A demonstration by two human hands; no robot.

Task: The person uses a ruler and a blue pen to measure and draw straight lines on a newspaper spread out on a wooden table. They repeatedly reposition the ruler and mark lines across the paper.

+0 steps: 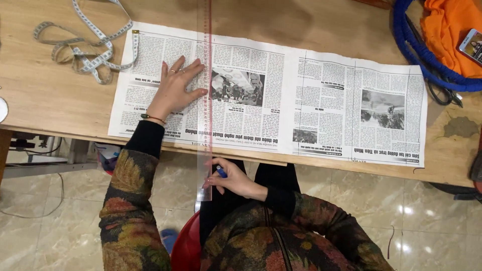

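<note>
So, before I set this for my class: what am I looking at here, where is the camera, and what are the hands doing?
There is no machine here, only a person's two bare hands, filmed from a camera on that person's head looking down. The left hand lies flat on a spread newspaper sheet, pressing beside a long clear ruler that runs across the paper and past the edge of the wooden table. The right hand, below the table edge, holds a blue pen against the ruler's lower end. A tape measure lies at the left; blue cord, orange cloth and a phone lie at the right.
</note>
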